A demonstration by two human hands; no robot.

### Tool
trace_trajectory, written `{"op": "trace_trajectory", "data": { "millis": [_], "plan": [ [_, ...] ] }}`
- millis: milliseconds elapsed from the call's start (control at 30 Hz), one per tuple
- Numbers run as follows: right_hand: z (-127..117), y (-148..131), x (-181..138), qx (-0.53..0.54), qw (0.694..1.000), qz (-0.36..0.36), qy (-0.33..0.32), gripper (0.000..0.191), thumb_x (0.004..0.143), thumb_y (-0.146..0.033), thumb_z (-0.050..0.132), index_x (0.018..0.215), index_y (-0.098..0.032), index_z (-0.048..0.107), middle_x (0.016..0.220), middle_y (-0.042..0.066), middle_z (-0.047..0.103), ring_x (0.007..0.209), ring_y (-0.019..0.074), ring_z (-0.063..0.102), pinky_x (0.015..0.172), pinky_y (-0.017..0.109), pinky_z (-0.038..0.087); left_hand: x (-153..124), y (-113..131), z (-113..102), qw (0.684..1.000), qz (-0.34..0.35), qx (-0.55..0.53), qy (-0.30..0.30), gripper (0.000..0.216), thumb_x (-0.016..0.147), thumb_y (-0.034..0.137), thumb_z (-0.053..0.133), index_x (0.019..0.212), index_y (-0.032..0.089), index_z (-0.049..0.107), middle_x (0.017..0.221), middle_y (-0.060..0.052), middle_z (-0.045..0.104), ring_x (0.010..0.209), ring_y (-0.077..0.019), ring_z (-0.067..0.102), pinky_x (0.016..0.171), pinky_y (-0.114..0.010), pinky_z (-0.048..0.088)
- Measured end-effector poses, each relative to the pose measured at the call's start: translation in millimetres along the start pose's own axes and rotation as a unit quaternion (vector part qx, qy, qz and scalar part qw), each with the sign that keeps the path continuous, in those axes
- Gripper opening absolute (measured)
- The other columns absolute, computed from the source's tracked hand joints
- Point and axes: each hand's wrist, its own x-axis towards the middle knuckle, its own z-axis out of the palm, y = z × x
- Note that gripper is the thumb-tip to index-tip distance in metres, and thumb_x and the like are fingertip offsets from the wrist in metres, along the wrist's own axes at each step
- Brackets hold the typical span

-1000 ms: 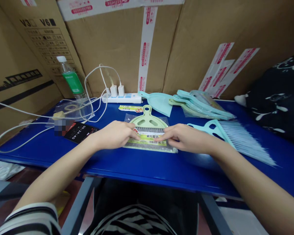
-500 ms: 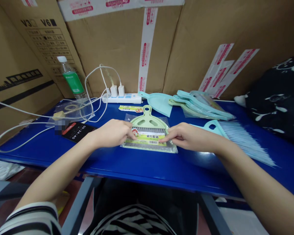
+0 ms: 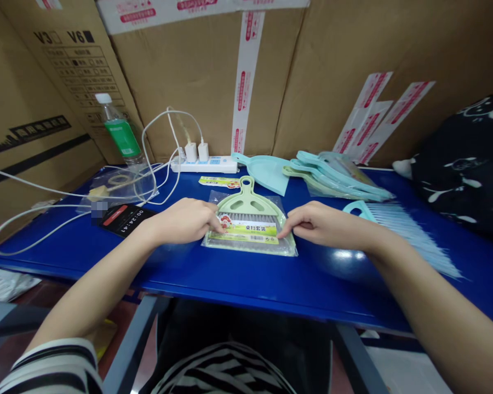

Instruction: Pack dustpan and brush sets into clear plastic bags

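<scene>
A green dustpan and brush set [image 3: 252, 203] in a clear bag lies flat on the blue table, its loop handle pointing away from me. A yellow-green paper label [image 3: 250, 229] crosses its grey bristles. My left hand [image 3: 189, 220] is closed at the left of the bag, its index fingertip on the label's left end. From the other side my right hand [image 3: 318, 225] reaches in, index finger pointing down at the label's right end, the other fingers curled under. Neither hand visibly grips anything. Right of my right hand is a light blue brush [image 3: 411, 230], partly hidden by my wrist.
Behind the set lie a blue dustpan [image 3: 267, 171], a loose label [image 3: 219, 182] and a pile of bagged dustpans [image 3: 340, 178]. At left are a phone [image 3: 125, 220], white cables, a bottle [image 3: 122, 134] and a power strip [image 3: 205, 164]. Cardboard [image 3: 189, 71] walls the back.
My right hand has drawn slightly right, from on the label to its right end. My left hand has shifted slightly left. The bagged set stays in place.
</scene>
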Motion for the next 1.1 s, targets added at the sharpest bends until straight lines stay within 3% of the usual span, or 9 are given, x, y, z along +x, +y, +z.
{"op": "trace_trajectory", "data": {
  "millis": [200,367,533,800,1033,1100],
  "plan": [
    [1.1,2.3,1.7,-0.008,1.0,0.014,0.003,0.038,0.073,-0.007,0.042,0.079,-0.022,0.077,0.067,-0.001,0.073,0.054,0.0116,0.059,0.055,0.023,0.042,-1.5,-2.5,-3.0,1.0,0.002,-0.017,-0.007,0.051,0.074,0.005,0.041,0.098,0.033,0.077,0.091,0.001,0.072,0.082,-0.0147,0.065,0.065,-0.023,0.044],
    [1.3,2.5,1.6,-0.011,1.0,0.023,0.005,0.035,0.074,-0.009,0.041,0.073,-0.021,0.074,0.065,-0.002,0.071,0.053,0.0111,0.058,0.053,0.023,0.04,-4.1,-8.4,-3.0,1.0,-0.014,0.0,-0.004,0.049,0.075,0.007,0.04,0.094,0.032,0.077,0.08,0.001,0.069,0.07,-0.0125,0.061,0.06,-0.023,0.042],
    [1.9,1.4,0.8,-0.011,1.0,0.0,0.016,0.033,0.075,-0.01,0.04,0.071,-0.022,0.07,0.067,-0.002,0.071,0.056,0.0118,0.06,0.055,0.024,0.042,-4.4,-8.3,-0.5,1.0,-0.016,-0.011,0.004,0.045,0.074,0.007,0.039,0.088,0.028,0.077,0.087,0.001,0.072,0.077,-0.0147,0.063,0.066,-0.026,0.044],
    [1.3,-1.9,2.1,-0.031,1.0,-0.001,0.005,0.028,0.074,-0.01,0.038,0.065,-0.022,0.062,0.061,-0.003,0.065,0.053,0.0112,0.053,0.056,0.025,0.038,2.1,1.0,-0.3,0.999,-0.046,0.003,0.008,0.033,0.073,0.007,0.04,0.072,0.021,0.069,0.079,0.001,0.069,0.07,-0.0146,0.062,0.061,-0.026,0.04],
    [3.6,-8.0,2.1,-0.071,0.997,0.006,-0.008,0.027,0.084,-0.019,0.034,0.062,-0.021,0.05,0.059,-0.001,0.056,0.055,0.013,0.049,0.055,0.026,0.032,5.1,5.9,11.0,0.997,-0.011,0.055,0.052,0.033,0.091,0.029,0.043,0.068,0.017,0.064,0.068,-0.002,0.062,0.062,-0.015,0.058,0.053,-0.027,0.035],
    [5.9,-9.2,2.4,-0.093,0.996,0.009,-0.002,0.028,0.086,-0.025,0.036,0.059,-0.022,0.045,0.055,-0.001,0.05,0.051,0.0123,0.043,0.051,0.027,0.028,7.1,7.1,15.7,0.994,0.002,0.082,0.078,0.034,0.092,0.028,0.044,0.066,0.017,0.064,0.066,-0.002,0.06,0.062,-0.015,0.057,0.053,-0.027,0.036]
  ]
}}
